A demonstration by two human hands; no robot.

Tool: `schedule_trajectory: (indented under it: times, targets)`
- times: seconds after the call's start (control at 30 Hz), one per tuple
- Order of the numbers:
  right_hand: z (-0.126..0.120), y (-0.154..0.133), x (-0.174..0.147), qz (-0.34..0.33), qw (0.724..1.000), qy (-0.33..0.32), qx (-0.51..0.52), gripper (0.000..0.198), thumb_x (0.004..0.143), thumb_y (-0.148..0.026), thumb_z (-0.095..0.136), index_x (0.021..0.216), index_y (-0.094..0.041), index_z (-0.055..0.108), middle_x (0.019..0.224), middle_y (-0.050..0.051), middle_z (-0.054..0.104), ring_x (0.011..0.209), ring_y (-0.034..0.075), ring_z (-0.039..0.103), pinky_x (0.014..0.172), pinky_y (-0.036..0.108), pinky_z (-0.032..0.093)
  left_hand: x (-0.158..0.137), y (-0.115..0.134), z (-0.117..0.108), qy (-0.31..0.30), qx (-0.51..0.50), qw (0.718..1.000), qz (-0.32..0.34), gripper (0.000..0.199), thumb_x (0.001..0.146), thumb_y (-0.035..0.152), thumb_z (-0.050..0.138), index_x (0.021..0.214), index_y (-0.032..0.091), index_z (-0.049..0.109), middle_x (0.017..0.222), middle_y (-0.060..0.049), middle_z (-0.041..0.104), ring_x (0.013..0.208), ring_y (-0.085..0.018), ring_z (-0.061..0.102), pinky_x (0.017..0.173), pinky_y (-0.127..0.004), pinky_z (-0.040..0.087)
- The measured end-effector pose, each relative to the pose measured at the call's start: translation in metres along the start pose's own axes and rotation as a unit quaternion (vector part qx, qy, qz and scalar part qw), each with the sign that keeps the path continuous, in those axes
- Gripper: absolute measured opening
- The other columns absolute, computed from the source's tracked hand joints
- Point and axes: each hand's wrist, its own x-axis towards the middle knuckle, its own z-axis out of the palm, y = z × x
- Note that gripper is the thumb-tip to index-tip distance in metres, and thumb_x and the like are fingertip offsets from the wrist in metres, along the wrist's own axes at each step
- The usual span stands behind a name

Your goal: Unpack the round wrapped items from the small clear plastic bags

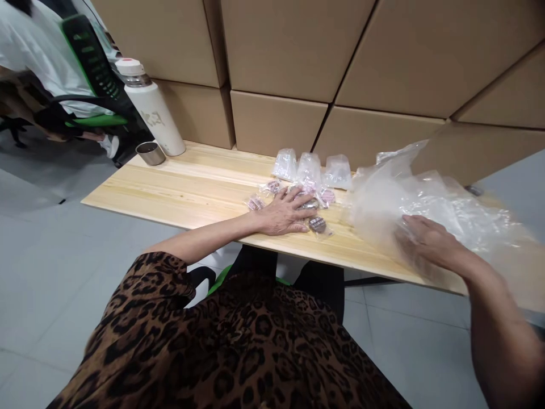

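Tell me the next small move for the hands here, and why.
Probably close the left hand on one small packet. It lies flat and open over the loose packets on the table, gripping none, while the right hand rests on the big clear bag beside them. Three packets stand behind.

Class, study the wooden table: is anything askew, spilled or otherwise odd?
Nothing is spilled or damaged. The white insulated bottle only leans through lens distortion; its steel cap-cup sits beside it. The left hand lies flat on small clear packets; the right hand touches crumpled clear plastic bags.
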Motion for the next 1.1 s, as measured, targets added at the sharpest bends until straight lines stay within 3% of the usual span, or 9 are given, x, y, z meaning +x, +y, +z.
schedule_trajectory:
  times: [0.07, 0.13, 0.2, 0.27, 0.33, 0.43, 0.63, 0.87, 1.1]
  targets:
    - [-0.013, -0.009, 0.010, -0.013, 0.996, 0.016, 0.085, 0.063, 0.082, -0.060, 0.070, 0.137, -0.028, 0.073, 0.157, 0.018, 0.065, 0.148, 0.042, 0.060, 0.121, 0.056, 0.054, -0.001, 0.000, 0.000, 0.007, -0.004, 1.000, 0.002, 0.069, 0.107, 0.070, 0.044, 0.166, 0.034, 0.049, 0.186, -0.007, 0.024, 0.174, -0.043, 0.013, 0.136, -0.073, 0.015]
    - [-0.033, -0.037, 0.025, -0.029, 0.980, 0.107, 0.165, 0.067, 0.083, -0.066, 0.069, 0.139, -0.030, 0.071, 0.157, 0.015, 0.065, 0.146, 0.039, 0.062, 0.118, 0.056, 0.055, -0.002, -0.001, 0.002, 0.017, -0.011, 1.000, 0.006, 0.072, 0.106, 0.071, 0.044, 0.167, 0.034, 0.048, 0.186, -0.007, 0.026, 0.173, -0.044, 0.016, 0.136, -0.074, 0.014]
    - [-0.046, -0.078, 0.048, -0.024, 0.954, 0.184, 0.237, 0.059, 0.088, -0.065, 0.062, 0.129, -0.025, 0.074, 0.134, 0.016, 0.076, 0.119, 0.036, 0.076, 0.107, 0.056, 0.061, -0.002, -0.002, 0.005, 0.031, -0.021, 0.999, 0.013, 0.072, 0.106, 0.072, 0.045, 0.168, 0.035, 0.047, 0.185, -0.007, 0.030, 0.172, -0.044, 0.018, 0.135, -0.075, 0.012]
    - [-0.043, -0.121, 0.079, -0.008, 0.955, 0.159, 0.252, 0.056, 0.090, -0.056, 0.060, 0.129, -0.017, 0.071, 0.129, 0.020, 0.076, 0.120, 0.037, 0.075, 0.109, 0.058, 0.059, -0.001, -0.003, 0.008, 0.053, -0.030, 0.998, 0.021, 0.073, 0.105, 0.072, 0.046, 0.168, 0.035, 0.047, 0.184, -0.008, 0.032, 0.172, -0.045, 0.021, 0.135, -0.077, 0.010]
    - [-0.027, -0.155, 0.112, 0.024, 0.970, 0.098, 0.221, 0.067, 0.090, -0.050, 0.066, 0.146, -0.013, 0.059, 0.151, 0.025, 0.065, 0.142, 0.042, 0.063, 0.121, 0.063, 0.048, 0.000, -0.004, 0.012, 0.081, -0.034, 0.996, 0.031, 0.075, 0.103, 0.073, 0.050, 0.168, 0.036, 0.047, 0.183, -0.009, 0.033, 0.170, -0.046, 0.025, 0.134, -0.078, 0.011]
    - [0.004, -0.178, 0.152, 0.088, 0.973, 0.048, 0.209, 0.083, 0.082, -0.038, 0.078, 0.153, -0.008, 0.047, 0.163, 0.034, 0.049, 0.155, 0.049, 0.047, 0.128, 0.065, 0.037, 0.002, -0.005, 0.017, 0.104, -0.027, 0.993, 0.044, 0.079, 0.102, 0.074, 0.053, 0.169, 0.033, 0.046, 0.182, -0.013, 0.035, 0.169, -0.047, 0.028, 0.133, -0.079, 0.013]
    - [0.025, -0.174, 0.170, 0.125, 0.965, 0.057, 0.224, 0.069, 0.077, -0.026, 0.074, 0.140, -0.010, 0.050, 0.136, 0.034, 0.068, 0.133, 0.052, 0.065, 0.115, 0.068, 0.048, 0.003, -0.002, 0.019, 0.122, -0.019, 0.991, 0.050, 0.077, 0.102, 0.072, 0.054, 0.168, 0.033, 0.047, 0.181, -0.013, 0.037, 0.170, -0.043, 0.029, 0.136, -0.074, 0.010]
    - [0.006, -0.155, 0.158, 0.141, 0.927, 0.178, 0.299, 0.064, 0.075, -0.014, 0.056, 0.138, -0.017, 0.047, 0.122, 0.014, 0.076, 0.119, 0.029, 0.070, 0.118, 0.048, 0.048, 0.004, -0.001, 0.016, 0.177, -0.066, 0.980, 0.057, 0.070, 0.106, 0.067, 0.052, 0.165, 0.029, 0.050, 0.178, -0.017, 0.041, 0.169, -0.040, 0.031, 0.136, -0.071, 0.015]
    - [-0.008, -0.142, 0.169, 0.136, 0.769, 0.326, 0.533, 0.038, 0.066, -0.026, 0.050, 0.102, -0.032, 0.039, 0.087, 0.004, 0.063, 0.085, 0.025, 0.063, 0.090, 0.044, 0.056, 0.010, 0.003, 0.000, 0.238, -0.233, 0.943, -0.016, 0.070, 0.109, 0.068, 0.043, 0.161, 0.021, 0.051, 0.168, -0.020, 0.054, 0.162, -0.034, 0.046, 0.135, -0.061, 0.032]
